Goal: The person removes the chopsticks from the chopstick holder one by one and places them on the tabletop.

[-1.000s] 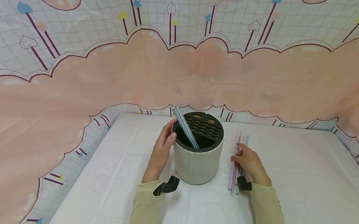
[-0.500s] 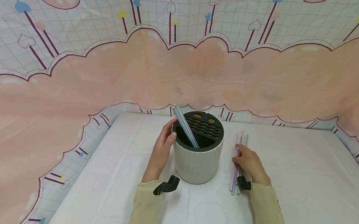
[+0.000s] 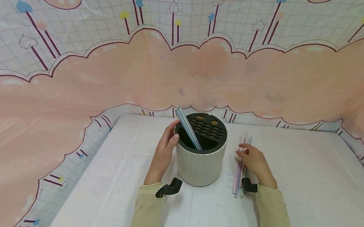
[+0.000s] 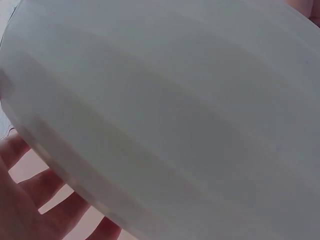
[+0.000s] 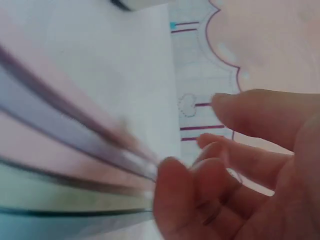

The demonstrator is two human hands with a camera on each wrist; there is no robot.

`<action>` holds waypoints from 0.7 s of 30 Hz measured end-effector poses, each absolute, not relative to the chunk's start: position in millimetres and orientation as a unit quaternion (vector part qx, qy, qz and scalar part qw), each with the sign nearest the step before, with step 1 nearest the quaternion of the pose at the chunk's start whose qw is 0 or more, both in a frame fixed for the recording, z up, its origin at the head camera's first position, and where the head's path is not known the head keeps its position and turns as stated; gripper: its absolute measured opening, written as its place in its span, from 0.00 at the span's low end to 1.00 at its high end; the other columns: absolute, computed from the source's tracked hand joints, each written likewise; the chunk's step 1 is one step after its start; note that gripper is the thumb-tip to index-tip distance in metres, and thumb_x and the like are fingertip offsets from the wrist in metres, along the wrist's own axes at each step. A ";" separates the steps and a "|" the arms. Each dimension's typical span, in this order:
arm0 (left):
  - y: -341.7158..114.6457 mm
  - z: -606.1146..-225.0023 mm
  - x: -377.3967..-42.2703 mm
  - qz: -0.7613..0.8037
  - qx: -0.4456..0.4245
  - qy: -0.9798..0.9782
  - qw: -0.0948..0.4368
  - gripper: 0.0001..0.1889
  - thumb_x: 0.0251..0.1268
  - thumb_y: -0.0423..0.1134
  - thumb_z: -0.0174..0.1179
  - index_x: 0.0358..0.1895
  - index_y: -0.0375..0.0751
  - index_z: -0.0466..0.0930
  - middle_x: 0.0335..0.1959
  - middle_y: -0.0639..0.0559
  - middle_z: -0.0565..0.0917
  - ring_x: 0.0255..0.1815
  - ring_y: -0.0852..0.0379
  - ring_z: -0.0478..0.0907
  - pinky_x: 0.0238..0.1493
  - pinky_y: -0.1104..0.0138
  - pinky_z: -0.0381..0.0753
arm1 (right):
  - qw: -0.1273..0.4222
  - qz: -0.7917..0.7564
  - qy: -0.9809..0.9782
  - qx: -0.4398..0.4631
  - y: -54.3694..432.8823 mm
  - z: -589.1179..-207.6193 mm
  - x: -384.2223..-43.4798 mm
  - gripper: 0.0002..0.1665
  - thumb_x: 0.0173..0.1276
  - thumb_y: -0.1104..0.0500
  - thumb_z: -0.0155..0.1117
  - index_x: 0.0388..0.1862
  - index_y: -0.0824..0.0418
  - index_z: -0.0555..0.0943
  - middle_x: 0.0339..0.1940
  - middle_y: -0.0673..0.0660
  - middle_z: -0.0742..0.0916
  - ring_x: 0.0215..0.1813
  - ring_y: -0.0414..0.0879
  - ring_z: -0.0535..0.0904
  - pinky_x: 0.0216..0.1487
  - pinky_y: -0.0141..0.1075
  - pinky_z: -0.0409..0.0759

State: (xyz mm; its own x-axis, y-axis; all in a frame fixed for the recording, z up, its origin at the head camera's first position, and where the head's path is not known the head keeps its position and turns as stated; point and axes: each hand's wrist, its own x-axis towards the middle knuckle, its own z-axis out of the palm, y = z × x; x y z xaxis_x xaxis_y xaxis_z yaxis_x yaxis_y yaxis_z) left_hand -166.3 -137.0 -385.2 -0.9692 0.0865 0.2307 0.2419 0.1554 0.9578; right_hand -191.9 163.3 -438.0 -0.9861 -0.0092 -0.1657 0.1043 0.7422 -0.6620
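Observation:
A round off-white desk organizer (image 3: 199, 170) with a black top (image 3: 211, 130) stands upright in the head view. Several pale blue sticks (image 3: 188, 128) lean out of its open half. My left hand (image 3: 164, 151) holds its left side, thumb near the rim; the organizer's pale wall (image 4: 165, 115) fills the left wrist view. My right hand (image 3: 256, 162) is over several slim pastel sticks (image 3: 236, 182) lying side by side on the table. In the right wrist view, thumb and fingers stand apart beside the sticks (image 5: 60, 170), with nothing seen between them. Whether fingertips touch the sticks I cannot tell.
The table (image 3: 123, 205) has a white cover. Behind it hangs a patterned peach and white cloth (image 3: 183, 76), which also runs along the left and right sides. The organizer's top has slots and two round holes.
My right hand's thumb and fingers have drawn a little apart and moved slightly up off the sticks. The sticks have shifted slightly. My left hand and the organizer stay put.

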 end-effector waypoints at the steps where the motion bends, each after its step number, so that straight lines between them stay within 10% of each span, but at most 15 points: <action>1: -137.1 -385.3 -166.4 -0.641 -0.109 -0.757 0.060 0.23 0.65 0.56 0.42 0.63 0.70 0.57 0.67 0.68 0.53 0.68 0.58 0.50 0.62 0.54 0.57 | 0.061 -0.364 0.929 0.021 162.7 -436.9 -191.4 0.26 0.66 0.50 0.51 0.60 0.60 0.67 0.34 0.58 0.76 0.25 0.45 0.73 0.26 0.35 0.69; 11: -136.4 -384.0 -164.0 -0.641 -0.105 -0.758 0.060 0.22 0.67 0.53 0.42 0.64 0.67 0.56 0.67 0.67 0.53 0.67 0.59 0.50 0.62 0.55 0.58 | -0.136 -0.463 0.876 0.002 156.5 -465.0 -210.3 0.25 0.63 0.37 0.46 0.54 0.45 0.73 0.28 0.52 0.76 0.23 0.44 0.73 0.14 0.33 0.71; 21: -135.7 -384.2 -164.3 -0.636 -0.101 -0.762 0.063 0.22 0.65 0.56 0.42 0.63 0.71 0.57 0.67 0.66 0.54 0.67 0.58 0.52 0.61 0.52 0.58 | -0.297 -0.549 0.780 -0.034 123.4 -400.9 -174.7 0.12 0.66 0.54 0.53 0.44 0.57 0.80 0.28 0.53 0.79 0.28 0.40 0.74 0.31 0.26 0.71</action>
